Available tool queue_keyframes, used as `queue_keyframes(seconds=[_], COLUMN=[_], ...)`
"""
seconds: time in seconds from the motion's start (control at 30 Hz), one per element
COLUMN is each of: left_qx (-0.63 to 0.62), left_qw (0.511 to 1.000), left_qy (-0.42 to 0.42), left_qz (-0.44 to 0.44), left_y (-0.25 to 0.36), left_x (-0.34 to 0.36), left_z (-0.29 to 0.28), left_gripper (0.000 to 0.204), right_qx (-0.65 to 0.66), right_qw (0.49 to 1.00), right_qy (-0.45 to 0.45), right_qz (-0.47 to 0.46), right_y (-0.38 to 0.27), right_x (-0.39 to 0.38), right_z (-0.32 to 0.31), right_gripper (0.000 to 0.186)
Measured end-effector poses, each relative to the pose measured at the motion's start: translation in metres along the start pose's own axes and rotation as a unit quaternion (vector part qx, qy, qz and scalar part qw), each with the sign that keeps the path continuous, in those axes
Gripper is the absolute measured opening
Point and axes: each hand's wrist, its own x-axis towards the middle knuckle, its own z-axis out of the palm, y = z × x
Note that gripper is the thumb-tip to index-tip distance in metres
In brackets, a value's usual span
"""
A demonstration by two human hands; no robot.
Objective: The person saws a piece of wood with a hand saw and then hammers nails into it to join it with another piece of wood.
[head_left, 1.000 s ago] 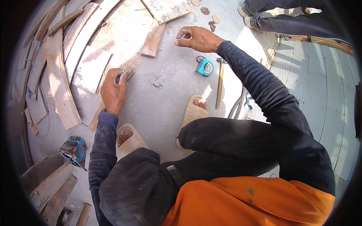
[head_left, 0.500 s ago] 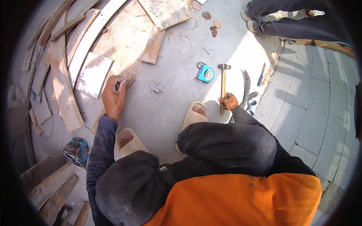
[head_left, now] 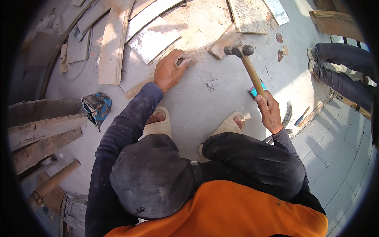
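Note:
My left hand [head_left: 170, 70] is closed around the far end of a narrow wooden strip [head_left: 139, 87] low over the concrete floor. Its fingertips are partly hidden, so I cannot tell whether something small is pinched there too. In my right hand [head_left: 269, 112] is a hammer [head_left: 251, 73], gripped near the end of its wooden handle. The metal head is raised and points away from me. Behind the handle, a teal tape measure [head_left: 252, 92] shows only in part. Several loose nails [head_left: 211, 85] lie on the floor between my hands.
Boards [head_left: 112, 47] and a pale panel [head_left: 154, 39] lie at the far left. A cut-open blue container [head_left: 96, 107] stands near stacked planks [head_left: 47, 128]. At right are a wire bundle [head_left: 287, 113], a blue-handled tool [head_left: 302, 117] and another person's legs [head_left: 341, 59].
My right hand has lifted the hammer off the floor and brought it up and inward. The left hand stays on the wooden strip. The whole view has swung left.

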Motion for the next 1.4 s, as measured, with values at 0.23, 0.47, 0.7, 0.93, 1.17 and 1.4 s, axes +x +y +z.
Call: queue_keyframes(seconds=[0.23,0.47,0.7,0.93,1.17,1.4], left_qx=[0.005,0.025,0.029,0.028,0.038,0.045], left_qw=[1.0,1.0,0.999,0.999,0.999,0.998], left_qy=[0.004,0.001,0.022,0.034,-0.016,0.038], left_qz=[0.0,-0.015,-0.007,-0.004,-0.026,0.012], left_y=[-0.003,0.002,0.005,0.003,0.002,0.003], left_x=[0.0,-0.001,-0.003,-0.001,-0.001,-0.001], left_z=[0.001,-0.002,-0.001,0.001,-0.002,0.0], left_gripper=[0.032,0.035,0.031,0.026,0.038,0.03], right_qx=[-0.09,-0.084,-0.065,-0.111,-0.045,-0.122], right_qw=[0.988,0.99,0.993,0.988,0.995,0.986], right_qy=[-0.122,-0.108,-0.092,-0.105,-0.055,-0.114], right_qz=[0.018,-0.016,-0.024,-0.018,-0.064,0.015], right_y=[-0.074,-0.084,-0.083,-0.081,-0.082,-0.082], right_x=[0.048,0.051,0.048,0.049,0.051,0.054], right_z=[0.033,0.039,0.034,0.035,0.035,0.033], right_gripper=[0.042,0.04,0.039,0.04,0.039,0.04])
